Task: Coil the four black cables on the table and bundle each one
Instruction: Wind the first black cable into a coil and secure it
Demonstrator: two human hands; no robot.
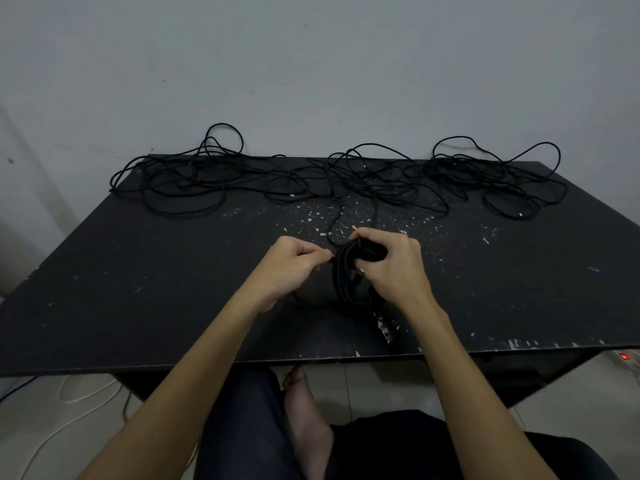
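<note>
Above the middle of the black table (138, 306) my right hand (391, 268) grips a coil of black cable (346, 275) whose loops hang down from the fingers. My left hand (294, 268) pinches a strand of that cable at the coil's left side. A loose run of the same cable (337, 216) leads from the coil toward the far side of the table. Loose black cables lie tangled along the far edge: a heap at the left (180, 181), one in the middle (374, 178) and one at the right (502, 181).
White flecks and scratches (322, 216) dot the tabletop. The table stands against a grey wall (311, 64). Below its front edge are my legs and a bare foot (304, 410). A power strip with a red light (623, 356) lies on the floor at right, white cords (69, 393) at left.
</note>
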